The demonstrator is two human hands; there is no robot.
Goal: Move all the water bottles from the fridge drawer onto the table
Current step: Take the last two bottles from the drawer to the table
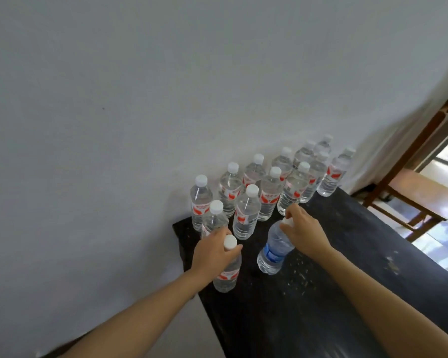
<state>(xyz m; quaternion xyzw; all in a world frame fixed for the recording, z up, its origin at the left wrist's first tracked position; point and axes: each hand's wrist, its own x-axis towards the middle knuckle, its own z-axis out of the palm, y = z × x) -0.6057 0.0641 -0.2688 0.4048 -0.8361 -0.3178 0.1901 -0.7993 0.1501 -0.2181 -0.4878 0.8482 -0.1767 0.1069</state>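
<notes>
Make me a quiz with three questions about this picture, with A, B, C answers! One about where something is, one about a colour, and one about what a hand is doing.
1. Where is the wooden chair?
A) right of the table
B) left of the table
C) on top of the table

2. What colour is the label on the bottle held by the right hand?
A) red
B) blue
C) green

3. What is the left hand doing?
A) lying flat on the table
B) pointing at the wall
C) gripping a red-label bottle by its neck

Answers:
1 A: the chair stands past the table's right edge.
2 B: a blue band wraps that bottle.
3 C: its fingers curl just under the white cap.
</notes>
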